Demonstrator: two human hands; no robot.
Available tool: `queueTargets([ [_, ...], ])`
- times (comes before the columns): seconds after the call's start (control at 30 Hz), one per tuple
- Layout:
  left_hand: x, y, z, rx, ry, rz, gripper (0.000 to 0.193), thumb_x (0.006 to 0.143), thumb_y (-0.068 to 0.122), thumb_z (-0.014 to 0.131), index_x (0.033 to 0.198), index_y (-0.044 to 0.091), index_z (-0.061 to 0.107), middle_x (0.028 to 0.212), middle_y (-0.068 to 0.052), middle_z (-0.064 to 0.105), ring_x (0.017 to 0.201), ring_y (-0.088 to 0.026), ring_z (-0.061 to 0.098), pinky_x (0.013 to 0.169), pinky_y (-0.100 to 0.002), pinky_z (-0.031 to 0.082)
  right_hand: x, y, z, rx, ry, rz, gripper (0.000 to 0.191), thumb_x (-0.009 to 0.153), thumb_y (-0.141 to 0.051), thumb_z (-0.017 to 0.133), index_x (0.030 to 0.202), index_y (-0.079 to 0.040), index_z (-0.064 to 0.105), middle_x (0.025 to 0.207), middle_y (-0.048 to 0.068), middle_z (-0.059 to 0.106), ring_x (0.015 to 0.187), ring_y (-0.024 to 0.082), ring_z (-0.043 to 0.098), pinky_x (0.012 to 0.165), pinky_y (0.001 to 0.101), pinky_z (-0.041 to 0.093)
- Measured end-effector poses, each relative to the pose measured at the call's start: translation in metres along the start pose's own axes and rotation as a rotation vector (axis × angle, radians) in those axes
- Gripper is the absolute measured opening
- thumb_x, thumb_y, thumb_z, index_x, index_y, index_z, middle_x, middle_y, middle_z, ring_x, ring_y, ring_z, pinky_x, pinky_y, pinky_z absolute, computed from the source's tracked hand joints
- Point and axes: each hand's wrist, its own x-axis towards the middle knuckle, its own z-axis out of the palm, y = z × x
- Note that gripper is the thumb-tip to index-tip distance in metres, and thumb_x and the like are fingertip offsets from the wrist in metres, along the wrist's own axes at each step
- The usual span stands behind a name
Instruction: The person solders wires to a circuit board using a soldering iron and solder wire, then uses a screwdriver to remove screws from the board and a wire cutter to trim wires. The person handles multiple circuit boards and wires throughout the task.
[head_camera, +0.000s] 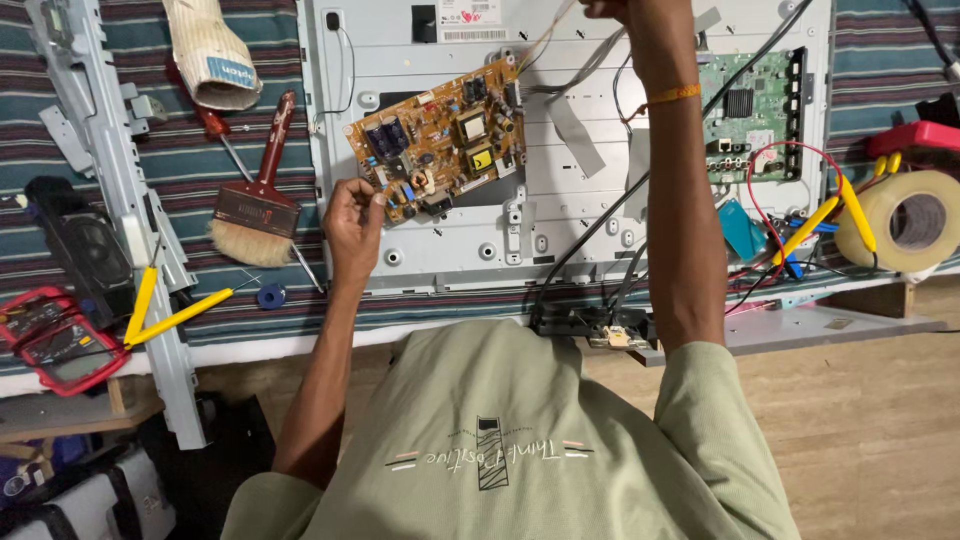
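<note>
The left hand (355, 215) pinches one corner of the orange circuit board (440, 140) between thumb and fingers (372, 197), with the board tilted off the grey metal panel (560, 235) just beyond them. The right hand (610, 8) is cut off at the top edge, so I cannot tell its grip; thin wires (545, 40) run up towards it. With so small a hold, the board could slip, and a pull on those wires might strain their plugs
</note>
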Motion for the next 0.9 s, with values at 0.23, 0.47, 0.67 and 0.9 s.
queueTargets([
  [0.23,0.007,-0.005,-0.003,-0.052,-0.012,-0.058,0.01,0.104,-0.001,0.063,0.111,0.001,0.056,0.094,0.002,0.056,0.081,-0.004,0.051,0.071,-0.021,0.044,-0.041,0.011,-0.021,-0.133,0.252,0.239,0.009,0.105,-0.011,0.06,0.104,-0.004,0.055,0.084,0.01,0.074,0.069,0.017,0.074,0.059,0.0306,0.061],
  [0.47,0.014,-0.013,-0.005,-0.117,0.005,-0.154,0.01,0.104,0.001,0.064,0.111,0.003,0.057,0.094,0.004,0.055,0.083,-0.002,0.049,0.071,-0.019,0.043,-0.083,0.018,-0.013,-1.083,0.369,-0.08,0.052,0.087,-0.004,0.078,0.131,0.004,0.051,0.106,0.022,0.068,0.084,0.032,0.07,0.067,0.0424,0.056],
  [0.67,0.018,-0.009,-0.003,-0.112,0.003,-0.169,0.01,0.104,0.001,0.065,0.111,0.004,0.058,0.095,0.004,0.056,0.083,-0.003,0.05,0.074,-0.019,0.044,-0.071,0.008,0.037,-1.083,-0.02,-0.354,0.043,0.105,-0.007,0.08,0.142,-0.01,0.058,0.133,0.01,0.064,0.124,0.031,0.061,0.107,0.0438,0.047],
  [0.9,0.022,-0.009,-0.001,-0.142,0.025,-0.212,0.011,0.101,0.0,0.066,0.109,0.004,0.06,0.094,0.003,0.057,0.085,-0.004,0.052,0.075,-0.02,0.046,-0.055,0.013,0.082,-1.181,-0.296,-0.145,0.048,0.087,-0.019,0.083,0.131,-0.01,0.067,0.109,0.01,0.068,0.109,0.03,0.059,0.092,0.0547,0.035],
])
